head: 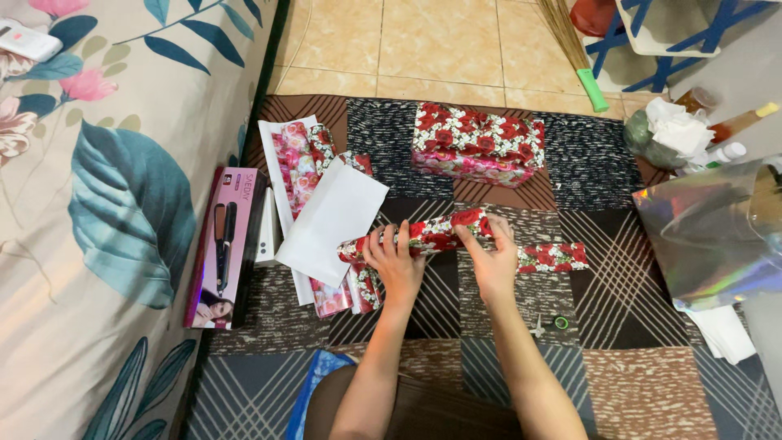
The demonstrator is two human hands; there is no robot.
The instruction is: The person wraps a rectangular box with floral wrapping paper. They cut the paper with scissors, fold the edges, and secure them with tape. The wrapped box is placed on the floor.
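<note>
— Floral wrapping roll (432, 235): where is it?
— Lying across the patchwork mat (619, 383), held at both hands. The left hand (397, 262) has its grip closed over the roll's left part, fingers curled over the top. The right hand (492, 257) pinches the paper near the middle, fingers together on it.
— Anything nearer the person?
— Small scissors with a green handle (554, 323) lie on the mat just right of the right forearm.
— And beside the roll?
— A white sheet (334, 218) touches its left end, over more floral paper (297, 167). A pink box (221, 244) stands against the leafy bedsheet (122, 204). A short floral strip (554, 257) lies to the right.
— Farther off?
— A wrapped floral box (476, 144), then tiled floor (407, 41).
</note>
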